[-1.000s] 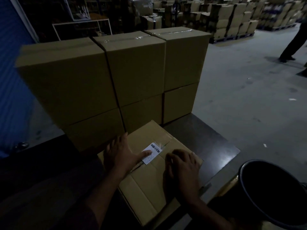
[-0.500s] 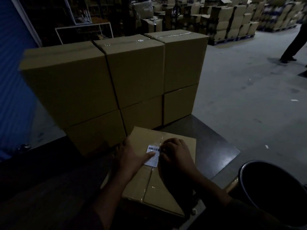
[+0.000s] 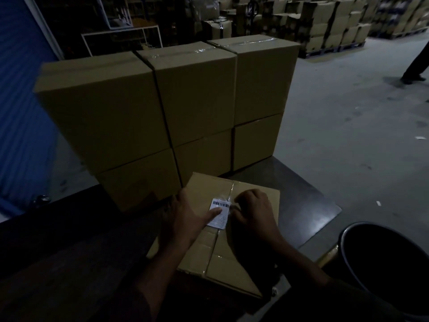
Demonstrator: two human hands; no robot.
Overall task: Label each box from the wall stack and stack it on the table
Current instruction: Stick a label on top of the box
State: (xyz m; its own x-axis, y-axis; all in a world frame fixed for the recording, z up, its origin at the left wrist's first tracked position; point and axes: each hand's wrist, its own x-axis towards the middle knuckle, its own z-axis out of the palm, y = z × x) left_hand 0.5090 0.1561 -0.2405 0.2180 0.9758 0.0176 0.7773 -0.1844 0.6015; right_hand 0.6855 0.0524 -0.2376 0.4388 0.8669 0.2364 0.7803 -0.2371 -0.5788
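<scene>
A taped cardboard box (image 3: 220, 254) lies flat on the dark table (image 3: 304, 205) right in front of me. A white barcode label (image 3: 220, 216) sits on its top beside the tape seam. My left hand (image 3: 185, 217) rests spread on the box, and its thumb presses on the label. My right hand (image 3: 254, 213) is on the box with curled fingers, their tips at the label's right edge. Behind the box stands the table stack of cardboard boxes (image 3: 197, 94), three columns wide and two high.
A black bucket (image 3: 383, 266) stands at the lower right, beside the table corner. A blue wall (image 3: 21, 117) runs along the left. Pallets of boxes (image 3: 325, 24) fill the back. A person's leg (image 3: 415, 66) shows on the concrete floor at far right.
The box has turned from a skewed angle to nearly square with the stack. My right hand has moved up to the label's right edge. My left thumb stays on the label.
</scene>
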